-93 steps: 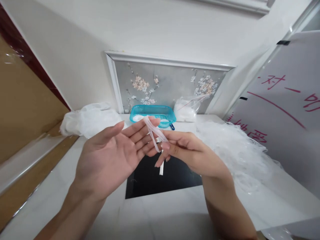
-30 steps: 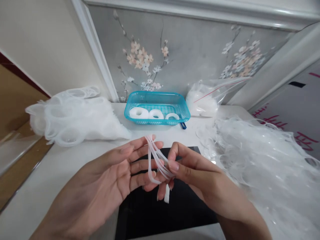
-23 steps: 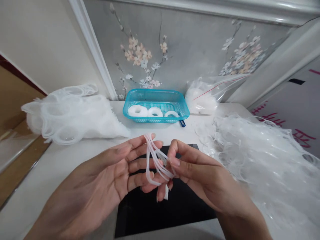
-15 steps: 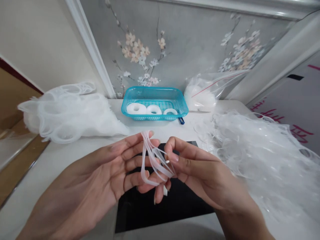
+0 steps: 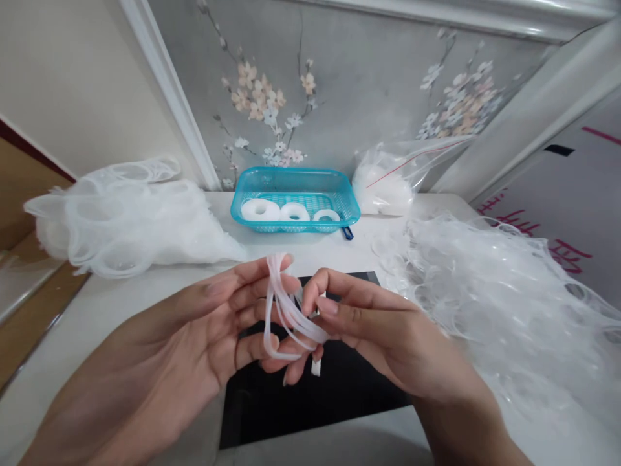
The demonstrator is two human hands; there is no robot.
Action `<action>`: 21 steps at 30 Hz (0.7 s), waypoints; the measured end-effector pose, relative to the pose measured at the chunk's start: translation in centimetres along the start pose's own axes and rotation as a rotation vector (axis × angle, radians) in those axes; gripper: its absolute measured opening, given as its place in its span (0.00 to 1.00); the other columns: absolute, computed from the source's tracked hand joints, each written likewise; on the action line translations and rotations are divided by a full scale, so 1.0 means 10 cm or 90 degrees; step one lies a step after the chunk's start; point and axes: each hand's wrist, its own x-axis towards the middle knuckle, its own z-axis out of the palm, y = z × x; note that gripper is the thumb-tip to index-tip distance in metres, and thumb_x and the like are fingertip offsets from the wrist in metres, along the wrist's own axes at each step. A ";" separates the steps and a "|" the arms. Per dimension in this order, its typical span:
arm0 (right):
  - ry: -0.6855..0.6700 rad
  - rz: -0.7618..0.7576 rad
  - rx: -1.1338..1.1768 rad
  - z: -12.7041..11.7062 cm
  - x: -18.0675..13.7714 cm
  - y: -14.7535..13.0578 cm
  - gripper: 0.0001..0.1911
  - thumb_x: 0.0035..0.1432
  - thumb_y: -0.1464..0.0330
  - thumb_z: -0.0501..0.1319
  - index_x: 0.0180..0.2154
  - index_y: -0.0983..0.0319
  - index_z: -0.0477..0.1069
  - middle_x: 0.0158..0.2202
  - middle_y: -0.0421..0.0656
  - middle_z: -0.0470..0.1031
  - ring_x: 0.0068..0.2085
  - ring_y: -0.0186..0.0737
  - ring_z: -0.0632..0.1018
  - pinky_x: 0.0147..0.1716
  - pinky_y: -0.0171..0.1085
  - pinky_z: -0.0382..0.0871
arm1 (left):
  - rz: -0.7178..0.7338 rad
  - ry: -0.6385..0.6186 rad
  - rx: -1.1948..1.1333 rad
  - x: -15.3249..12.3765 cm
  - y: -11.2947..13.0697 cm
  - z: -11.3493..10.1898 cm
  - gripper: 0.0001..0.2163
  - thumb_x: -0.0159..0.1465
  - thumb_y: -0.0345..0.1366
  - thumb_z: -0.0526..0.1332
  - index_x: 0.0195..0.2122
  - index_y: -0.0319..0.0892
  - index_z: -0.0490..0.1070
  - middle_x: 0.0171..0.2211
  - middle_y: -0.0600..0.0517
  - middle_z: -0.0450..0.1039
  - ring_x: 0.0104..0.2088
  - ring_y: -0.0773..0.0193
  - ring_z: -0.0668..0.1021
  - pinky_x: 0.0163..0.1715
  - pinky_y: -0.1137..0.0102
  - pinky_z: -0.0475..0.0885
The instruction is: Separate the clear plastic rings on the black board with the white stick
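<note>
A bundle of thin translucent white bands [image 5: 286,310] is looped over the fingers of my left hand [image 5: 194,336], whose palm faces up with the fingers bent toward the right. My right hand [image 5: 378,323] holds the right end of the bundle; its thumb and index finger close on a small white strip [image 5: 319,298]. A piece of white strip [image 5: 316,367] also sticks out below the right fingers. Beneath both hands lies a black mat [image 5: 310,408]. Part of the bundle is hidden behind the right fingers.
A blue basket [image 5: 295,226] with several white tape rolls [image 5: 261,210] stands against the wall. Beside it are a blue-handled tool [image 5: 347,233] and a clear zip bag [image 5: 388,188]. Heaps of translucent bands lie left [image 5: 130,220] and right [image 5: 495,298] on the white table [image 5: 160,310].
The band bundle is drawn closer together at its right end. My right thumb and index finger have shifted slightly left, and more of the white strip shows. The view has turned slightly right.
</note>
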 end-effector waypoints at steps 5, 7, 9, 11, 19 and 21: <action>0.144 -0.087 -0.359 -0.03 0.08 0.12 0.12 0.64 0.68 0.58 0.47 0.57 0.76 0.32 0.42 0.79 0.33 0.40 0.77 0.38 0.40 0.70 | 0.081 0.020 0.375 -0.07 -0.16 0.02 0.15 0.65 0.45 0.63 0.49 0.46 0.79 0.51 0.47 0.76 0.53 0.47 0.75 0.55 0.58 0.72; 0.243 -0.128 -0.353 -0.06 0.17 0.18 0.17 0.61 0.68 0.61 0.51 0.58 0.76 0.36 0.43 0.81 0.32 0.40 0.77 0.37 0.40 0.71 | 0.137 0.055 0.574 -0.11 -0.28 0.07 0.18 0.62 0.43 0.67 0.53 0.51 0.76 0.56 0.48 0.73 0.58 0.43 0.70 0.60 0.53 0.65; 0.325 -0.133 -0.223 -0.10 0.26 0.22 0.20 0.57 0.63 0.65 0.51 0.59 0.77 0.41 0.45 0.82 0.26 0.35 0.73 0.30 0.38 0.71 | 0.224 0.082 0.742 -0.10 -0.39 0.11 0.23 0.61 0.42 0.67 0.58 0.53 0.72 0.58 0.49 0.72 0.62 0.41 0.65 0.64 0.48 0.57; 0.344 -0.111 -0.038 -0.12 0.33 0.25 0.19 0.54 0.60 0.69 0.47 0.59 0.79 0.46 0.44 0.82 0.22 0.30 0.70 0.26 0.35 0.71 | 0.281 0.073 0.854 -0.04 -0.49 0.13 0.25 0.63 0.42 0.65 0.62 0.50 0.68 0.58 0.47 0.72 0.64 0.41 0.63 0.65 0.45 0.53; 0.294 -0.281 0.051 -0.40 0.82 0.14 0.16 0.66 0.55 0.57 0.48 0.57 0.71 0.59 0.45 0.73 0.55 0.40 0.78 0.57 0.41 0.70 | 0.210 0.016 1.004 0.05 -0.44 -0.05 0.32 0.63 0.40 0.65 0.67 0.41 0.60 0.67 0.38 0.57 0.67 0.38 0.60 0.65 0.42 0.52; 0.345 -0.334 -0.169 -0.62 1.13 -0.02 0.19 0.68 0.58 0.54 0.57 0.55 0.63 0.63 0.45 0.69 0.48 0.39 0.81 0.53 0.42 0.73 | 0.145 -0.031 1.028 -0.09 -0.36 -0.10 0.31 0.59 0.41 0.68 0.64 0.41 0.66 0.62 0.37 0.67 0.64 0.35 0.66 0.62 0.44 0.59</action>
